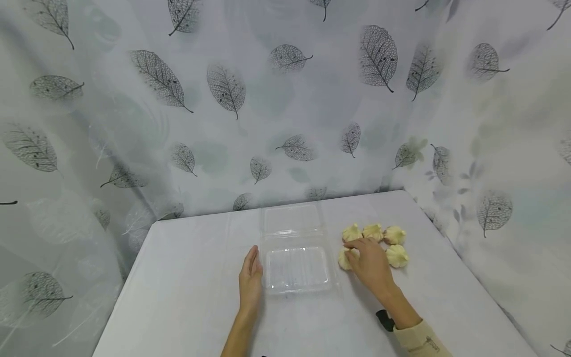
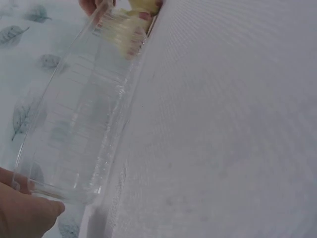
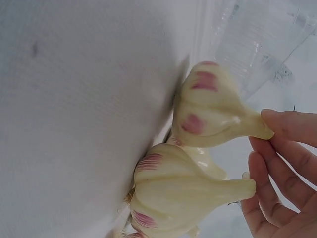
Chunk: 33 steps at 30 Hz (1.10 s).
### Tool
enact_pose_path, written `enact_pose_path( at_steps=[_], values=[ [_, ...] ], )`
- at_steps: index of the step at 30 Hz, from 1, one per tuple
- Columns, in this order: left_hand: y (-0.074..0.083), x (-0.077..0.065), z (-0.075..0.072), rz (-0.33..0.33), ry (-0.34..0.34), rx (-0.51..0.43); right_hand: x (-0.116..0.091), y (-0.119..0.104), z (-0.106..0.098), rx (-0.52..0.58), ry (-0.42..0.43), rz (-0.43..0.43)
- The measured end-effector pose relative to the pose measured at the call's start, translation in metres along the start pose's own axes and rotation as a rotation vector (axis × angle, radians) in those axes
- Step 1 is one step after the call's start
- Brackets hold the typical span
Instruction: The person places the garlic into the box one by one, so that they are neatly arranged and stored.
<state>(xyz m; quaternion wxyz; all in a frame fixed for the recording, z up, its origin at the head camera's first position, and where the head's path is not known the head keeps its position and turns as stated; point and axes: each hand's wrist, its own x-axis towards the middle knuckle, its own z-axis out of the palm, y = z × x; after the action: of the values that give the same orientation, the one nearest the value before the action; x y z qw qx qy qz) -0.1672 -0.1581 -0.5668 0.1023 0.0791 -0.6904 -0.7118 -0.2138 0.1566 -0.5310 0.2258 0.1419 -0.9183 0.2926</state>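
Note:
A clear plastic clamshell box lies opened on the table, its lid folded back away from me. My left hand stands at the box's left edge, fingers fairly straight; in the left wrist view it touches the rim. To the right of the box, my right hand pinches the stem of a garlic bulb between thumb and fingertips. That bulb is cream with pink patches. Beside it in the right wrist view is another garlic bulb, close to the curled lower fingers.
Several more garlic bulbs stand in a cluster at the right, among them one at the back right and one in front of it. A white cloth covers the table. Leaf-print curtains hang behind and at both sides.

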Motion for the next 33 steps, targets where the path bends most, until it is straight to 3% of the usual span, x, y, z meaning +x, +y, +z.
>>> enact_pose_path(
  at_steps=[9,16,33],
  values=[
    [-0.002,0.000,0.000,0.000,0.027,-0.069,0.005,-0.001,-0.002,-0.004,0.070,-0.031],
    [-0.002,-0.002,0.002,0.002,0.036,-0.061,0.008,-0.002,-0.004,-0.033,0.173,-0.050],
    [0.000,-0.003,0.004,-0.001,0.032,-0.090,0.016,-0.008,-0.010,0.057,0.275,-0.095]
  ],
)
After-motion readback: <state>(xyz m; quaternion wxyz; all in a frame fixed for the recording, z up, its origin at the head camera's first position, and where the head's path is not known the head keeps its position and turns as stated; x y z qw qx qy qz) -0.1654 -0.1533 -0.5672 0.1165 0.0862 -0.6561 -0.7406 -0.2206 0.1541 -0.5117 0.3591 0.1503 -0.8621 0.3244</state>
